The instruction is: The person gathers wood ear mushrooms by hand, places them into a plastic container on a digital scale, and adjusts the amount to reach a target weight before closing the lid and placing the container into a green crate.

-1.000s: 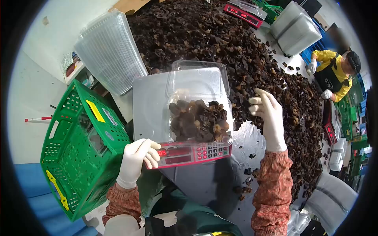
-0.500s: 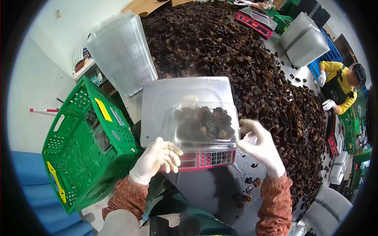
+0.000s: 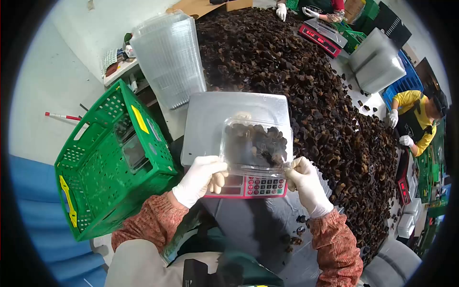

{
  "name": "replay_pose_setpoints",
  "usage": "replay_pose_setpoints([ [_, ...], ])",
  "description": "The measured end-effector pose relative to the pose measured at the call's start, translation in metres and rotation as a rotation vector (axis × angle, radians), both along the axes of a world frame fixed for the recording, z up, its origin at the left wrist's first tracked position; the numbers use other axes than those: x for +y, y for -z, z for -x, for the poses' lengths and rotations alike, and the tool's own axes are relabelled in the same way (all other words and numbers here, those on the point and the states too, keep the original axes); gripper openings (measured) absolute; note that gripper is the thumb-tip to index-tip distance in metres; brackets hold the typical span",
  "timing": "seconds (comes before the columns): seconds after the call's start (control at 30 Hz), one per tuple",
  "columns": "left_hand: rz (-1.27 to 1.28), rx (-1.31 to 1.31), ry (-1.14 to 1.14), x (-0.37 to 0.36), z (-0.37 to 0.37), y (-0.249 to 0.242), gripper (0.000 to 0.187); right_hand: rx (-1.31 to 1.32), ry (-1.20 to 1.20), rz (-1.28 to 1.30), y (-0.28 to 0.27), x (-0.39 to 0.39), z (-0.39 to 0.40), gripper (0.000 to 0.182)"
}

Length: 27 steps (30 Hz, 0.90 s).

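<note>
Showing a clear plastic box (image 3: 256, 146), lid lowered over dark, ruffled pieces, on the metal pan (image 3: 203, 112) of a red-fronted scale. The box occupies the right front part of the pan, its front edge beside the keypad (image 3: 265, 185). The gloved right hand (image 3: 308, 184) has thumb and fingers closed on the box's front right corner. The gloved left hand (image 3: 200, 178) has bent fingers, the tips at the front left corner; whether they grip or merely touch it cannot be told. This hand covers part of the scale's front panel, beside a dark display window (image 3: 233, 191); the key markings are too small to read.

At left, a tilted green crate (image 3: 162, 155) bears a yellow strip (image 3: 139, 118) and a pale label (image 3: 154, 130), whose print is illegible; filled boxes (image 3: 135, 154) lie inside. A stack of clear containers (image 3: 167, 57) stands behind it. Beyond the pan spreads a heap (image 3: 267, 57) of the same dark pieces. A second scale (image 3: 320, 40) shows lit red digits, including zeros; those on a third scale (image 3: 404, 190), at far right, are blurred. Near it, a co-worker in yellow sleeves wears a dark apron (image 3: 412, 123) with pale, unreadable lettering.
</note>
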<state>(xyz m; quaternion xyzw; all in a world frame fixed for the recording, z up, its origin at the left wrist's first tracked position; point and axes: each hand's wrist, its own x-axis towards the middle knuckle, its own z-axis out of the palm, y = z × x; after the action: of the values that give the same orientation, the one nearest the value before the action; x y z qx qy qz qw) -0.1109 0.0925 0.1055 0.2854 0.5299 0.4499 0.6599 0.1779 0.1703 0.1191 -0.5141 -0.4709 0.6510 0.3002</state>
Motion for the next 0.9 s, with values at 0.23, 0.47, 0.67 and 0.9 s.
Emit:
replay_pose_setpoints([
  [0.23,-0.026,0.036,0.064,-0.016,-0.001,-0.008,0.025,-0.043,0.043,-0.201,-0.033,-0.02,0.006,0.009],
  [0.47,-0.464,-0.119,0.029,-0.05,0.021,-0.026,0.079,0.072,-0.024,-0.295,-0.092,-0.072,0.012,0.01],
  [0.67,-0.525,0.299,-0.285,-0.072,0.016,-0.041,0.083,0.192,-0.011,-0.216,-0.079,-0.09,0.046,0.022],
  [0.9,-0.742,0.537,-0.201,-0.103,0.002,-0.045,0.08,0.123,0.057,-0.407,-0.037,-0.097,0.045,0.012],
])
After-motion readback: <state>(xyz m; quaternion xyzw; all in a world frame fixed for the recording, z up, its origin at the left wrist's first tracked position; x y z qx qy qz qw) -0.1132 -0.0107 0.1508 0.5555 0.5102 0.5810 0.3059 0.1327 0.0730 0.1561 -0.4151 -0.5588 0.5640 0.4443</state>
